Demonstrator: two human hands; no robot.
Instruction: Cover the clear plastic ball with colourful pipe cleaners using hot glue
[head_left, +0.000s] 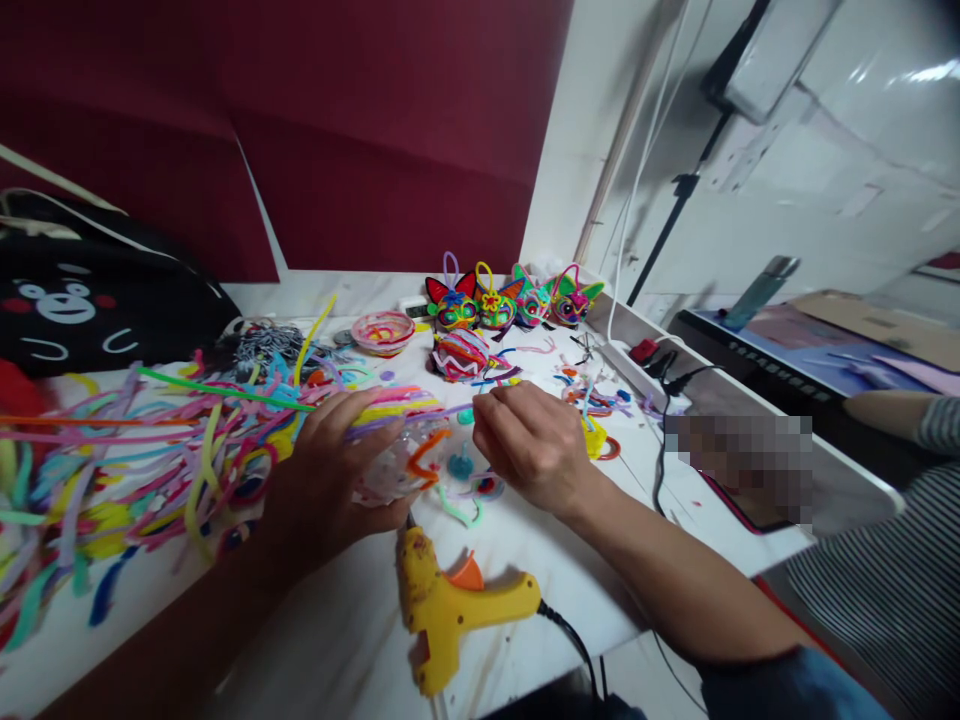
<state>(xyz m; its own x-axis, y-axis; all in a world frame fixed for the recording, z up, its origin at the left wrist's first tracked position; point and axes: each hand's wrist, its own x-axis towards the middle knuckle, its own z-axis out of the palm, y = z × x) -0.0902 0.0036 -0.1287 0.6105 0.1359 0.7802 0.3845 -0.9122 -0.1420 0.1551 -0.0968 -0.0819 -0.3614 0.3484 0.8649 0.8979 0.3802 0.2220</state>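
Note:
My left hand is wrapped around a clear, rounded plastic piece with yellow, pink and purple pipe cleaners across its top and an orange zigzag on its side. A purple pipe cleaner runs from it to my right hand, whose fingers are pinched on its end. Green and orange pipe cleaners stick out to the left behind my left hand. Just below the plastic piece lies a yellow glue gun with an orange trigger, its nozzle toward my left hand.
Loose pipe cleaners cover the table's left side. Several colourful animal-head ornaments stand at the back, near a pink-striped bowl and a wrapped piece. A power strip with cables lies right. Another person's striped sleeve shows at far right.

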